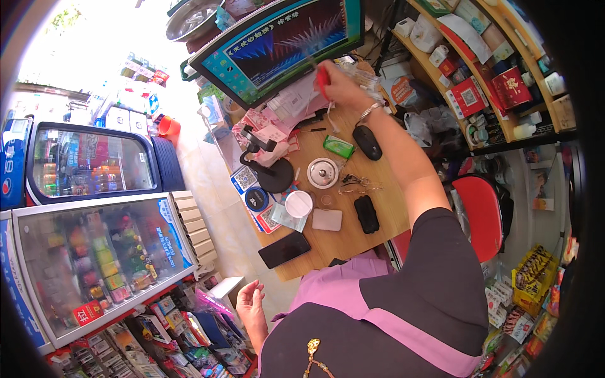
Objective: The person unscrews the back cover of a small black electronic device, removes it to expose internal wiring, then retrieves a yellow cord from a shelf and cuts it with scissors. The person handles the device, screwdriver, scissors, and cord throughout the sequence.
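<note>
My right hand (336, 85) grips red-handled scissors (322, 76), their thin blades angled up in front of the monitor (277, 47). Low at the left, beside the desk (384, 208), my left hand (251, 302) hangs with loosely bent fingers and nothing visible in them. On the wooden top lie a black mouse (367, 143), a green packet (338, 147), a lidded white cup (322, 173), glasses (353, 186), a black case (367, 215), a black stand (273, 176), a round white container (299, 203) and a black phone (285, 251). Pink plastic bags (265, 135) lie near the stand.
Two glass-lidded chest coolers (101, 252) with drinks stand at the left. Wooden shelves (472, 69) of boxes rise at the upper right, above a red chair (476, 214). Racks of small packaged goods line the lower left and right. A metal bowl (189, 19) sits behind the monitor.
</note>
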### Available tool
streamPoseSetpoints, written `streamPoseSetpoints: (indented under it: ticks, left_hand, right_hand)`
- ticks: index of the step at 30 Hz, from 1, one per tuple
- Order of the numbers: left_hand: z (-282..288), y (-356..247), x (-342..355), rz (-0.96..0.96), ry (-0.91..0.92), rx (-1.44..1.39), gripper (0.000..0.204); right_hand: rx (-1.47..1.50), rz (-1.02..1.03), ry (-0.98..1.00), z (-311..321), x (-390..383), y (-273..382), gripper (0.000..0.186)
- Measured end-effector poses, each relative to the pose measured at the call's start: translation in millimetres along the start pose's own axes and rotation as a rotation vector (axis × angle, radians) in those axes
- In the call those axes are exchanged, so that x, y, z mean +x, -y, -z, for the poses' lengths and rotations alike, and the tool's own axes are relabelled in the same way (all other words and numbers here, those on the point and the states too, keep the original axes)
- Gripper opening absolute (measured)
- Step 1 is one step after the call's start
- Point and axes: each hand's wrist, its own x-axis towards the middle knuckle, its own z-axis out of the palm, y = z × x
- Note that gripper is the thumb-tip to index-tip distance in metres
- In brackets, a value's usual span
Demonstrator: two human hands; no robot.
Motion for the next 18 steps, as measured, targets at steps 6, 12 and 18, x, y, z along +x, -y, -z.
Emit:
streamPoseSetpoints:
  ticks: [6,12,18]
  left_hand:
    - [-1.2,7.4,7.5,-0.022,0.045,-0.024,0.020]
    - [-4.7,0.0,11.0,-0.045,0.062,-0.004,0.021]
    - [-10.6,-2.8,17.3,-0.053,0.102,0.011,0.017]
  right_hand:
    - [0.367,0.084,-0.138,62.5,-29.4,80.7,0.028]
    - [0.089,0.177,-0.332,124.0,-59.8,96.7,0.025]
    - [-0.248,-0.162,-0.416,70.4,-56.1,9.5,0.024]
